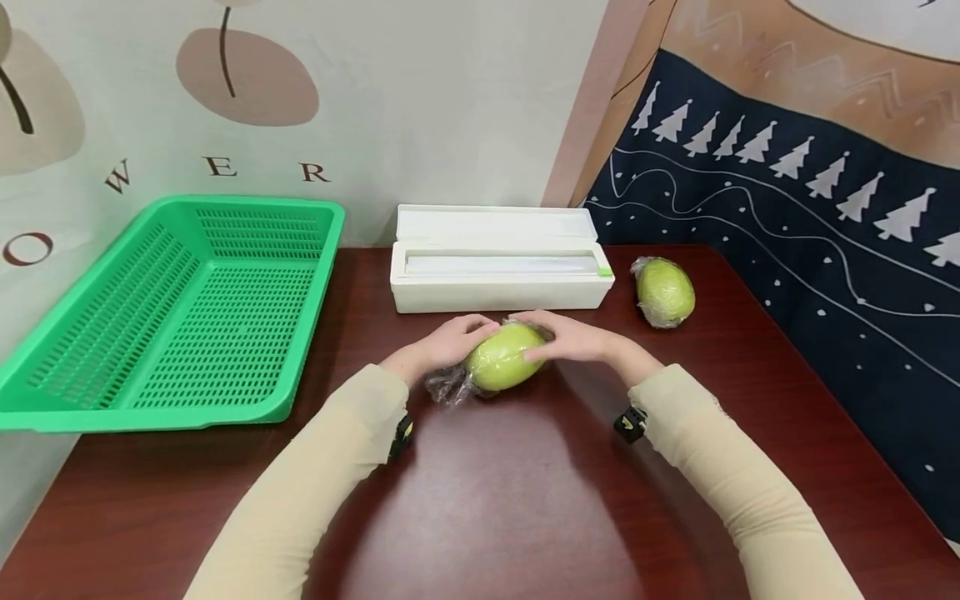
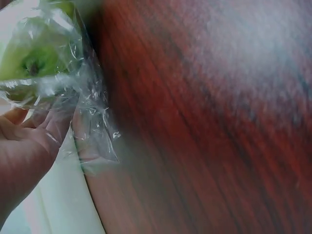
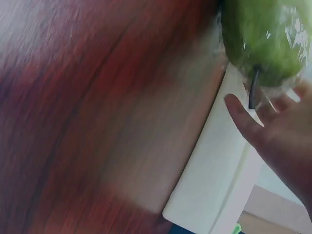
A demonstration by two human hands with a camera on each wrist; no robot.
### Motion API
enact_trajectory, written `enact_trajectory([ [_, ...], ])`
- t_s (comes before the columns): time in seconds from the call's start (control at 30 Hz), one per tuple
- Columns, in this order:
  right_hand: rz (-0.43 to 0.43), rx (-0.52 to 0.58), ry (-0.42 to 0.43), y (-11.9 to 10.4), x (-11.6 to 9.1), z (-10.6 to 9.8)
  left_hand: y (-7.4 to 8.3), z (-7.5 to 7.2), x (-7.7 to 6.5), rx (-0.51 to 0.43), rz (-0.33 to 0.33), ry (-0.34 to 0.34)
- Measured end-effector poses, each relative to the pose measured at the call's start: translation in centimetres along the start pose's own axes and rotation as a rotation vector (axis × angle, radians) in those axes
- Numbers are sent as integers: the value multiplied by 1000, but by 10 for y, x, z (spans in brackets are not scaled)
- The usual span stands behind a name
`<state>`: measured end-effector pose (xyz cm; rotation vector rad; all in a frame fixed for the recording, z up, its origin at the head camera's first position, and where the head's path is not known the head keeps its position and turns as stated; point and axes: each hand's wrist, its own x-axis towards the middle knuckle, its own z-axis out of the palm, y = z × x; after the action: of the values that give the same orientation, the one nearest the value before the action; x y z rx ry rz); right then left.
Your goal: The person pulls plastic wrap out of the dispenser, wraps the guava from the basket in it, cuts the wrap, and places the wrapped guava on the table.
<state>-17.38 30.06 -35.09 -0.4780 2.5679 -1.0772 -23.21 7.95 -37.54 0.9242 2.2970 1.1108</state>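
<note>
A green pear (image 1: 506,357) in clear plastic wrap is between my two hands, in front of the white box. My left hand (image 1: 456,340) holds its left end, where a loose tail of plastic wrap (image 1: 450,383) sticks out. On the other side my right hand (image 1: 576,337) grips the pear, thumb in front and fingers behind. In the left wrist view the fruit's dimpled end (image 2: 34,66) shows through crinkled film. A dark stem (image 3: 254,87) points toward my right hand in the right wrist view. Whether the pear touches the table cannot be told.
The white wrap dispenser box (image 1: 502,293) stands lid-up at the back, film visible in its slot. A second wrapped pear (image 1: 664,292) lies right of it on the dark red table (image 1: 480,517). A green perforated basket (image 1: 281,408) occupies the left. Patterned cloths (image 1: 465,108) hang behind.
</note>
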Motion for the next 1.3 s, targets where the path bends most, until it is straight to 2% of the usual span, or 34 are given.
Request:
enact_trajectory([
  [0.07,-37,-66,-18,1,0,1,-1,-4,-2,7,-21,14],
  [0.17,-67,-124,12,2,0,3,-3,-11,-5,1,-49,49],
  [0.33,34,-102,69,3,-4,6,-1,-27,-15,16,-73,152],
  [0.43,114,-107,99,4,-8,8,2,-38,-22,41,-96,176],
  [0.5,167,-112,121,2,-10,11,3,-43,-26,48,-117,133],
  [0.57,221,-115,141,-1,-13,14,4,-48,-29,44,-160,46],
  [0.7,293,-125,174,-11,-15,21,7,-53,-35,21,-293,-136],
  [0.8,325,-128,183,-17,-16,27,8,-52,-36,5,-349,-194],
  [0.83,334,-125,181,-19,-16,29,7,-50,-36,4,-348,-198],
  [0.93,340,-117,167,-24,-15,35,6,-40,-32,16,-271,-176],
  [1.07,314,-133,167,-28,-14,40,5,-23,-23,10,-165,-90],
  [1.17,285,-160,176,-30,-14,43,6,-11,-15,-22,-115,-20],
  [1.3,272,-172,179,-31,-14,45,9,-2,-8,-20,-37,19],
])
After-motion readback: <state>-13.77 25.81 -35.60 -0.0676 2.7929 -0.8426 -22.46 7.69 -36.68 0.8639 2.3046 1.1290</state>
